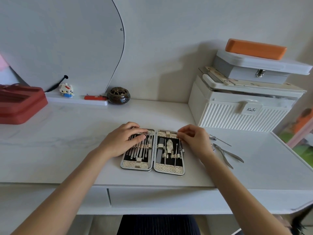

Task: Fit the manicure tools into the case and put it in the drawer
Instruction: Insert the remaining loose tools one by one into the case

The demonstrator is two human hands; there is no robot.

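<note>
The manicure case (169, 168) lies open flat on the white desk, both halves lined with black and holding several steel tools under beige straps. My left hand (122, 141) rests on the left half, fingers pressing on the tools there. My right hand (194, 139) pinches a thin steel tool (179, 141) at the right edge of the right half. Loose on the desk to the right lie a nail nipper (227, 154), a small clipper (212, 137) and a thin needle tool (223, 142).
A closed drawer front (160, 197) runs under the desk edge below the case. A white ribbed box (237, 116) with stacked boxes stands at back right. A red tray (18, 104), a small figure (66, 90) and a dark round pot (118, 96) are at back left.
</note>
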